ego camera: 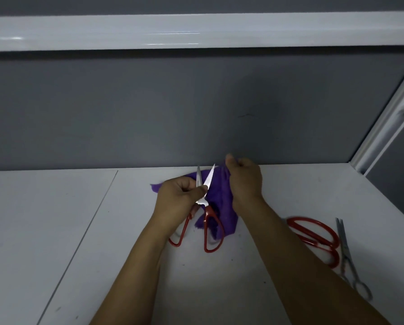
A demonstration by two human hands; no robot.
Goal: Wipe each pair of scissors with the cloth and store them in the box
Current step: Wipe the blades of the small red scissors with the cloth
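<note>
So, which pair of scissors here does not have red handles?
The silver all-metal scissors, lying on the table at the far right. The scissors beside them and the held scissors, gripped by the left hand, both have red handles.

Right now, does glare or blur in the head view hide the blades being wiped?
Head view: dim overall; blades of the scissors in the left hand glint but read sharp against the cloth in the right hand; steel scissors at the right edge are smeared; glare streaks the beam; a bright pool lights the table.
</note>
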